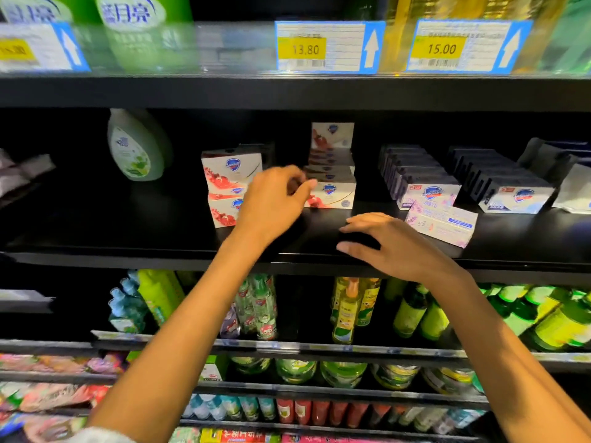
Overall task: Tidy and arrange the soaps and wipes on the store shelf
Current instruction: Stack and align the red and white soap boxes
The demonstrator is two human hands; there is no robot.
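Note:
My left hand [275, 199] reaches onto the middle shelf [160, 247], thumb and curled fingers pinching the left top corner of the front red-and-white soap box [335, 195]. That box heads a row running back to an upright box [332, 135]. A stack of the same soap boxes [228, 174] stands just left of the hand. My right hand [393, 247] hovers over the shelf's front edge with fingers spread, holding nothing. A lilac soap box [441, 223] lies askew beside it, in front of the lilac row [428, 195]. A blue-white row [515, 199] follows to the right.
A green liquid-soap bottle [137, 148] stands at the shelf's back left. Pale packs [575, 190] lie at the far right, grey ones [25, 174] at the far left. Price tags [329, 47] line the shelf above. Bottles [348, 311] fill the shelves below.

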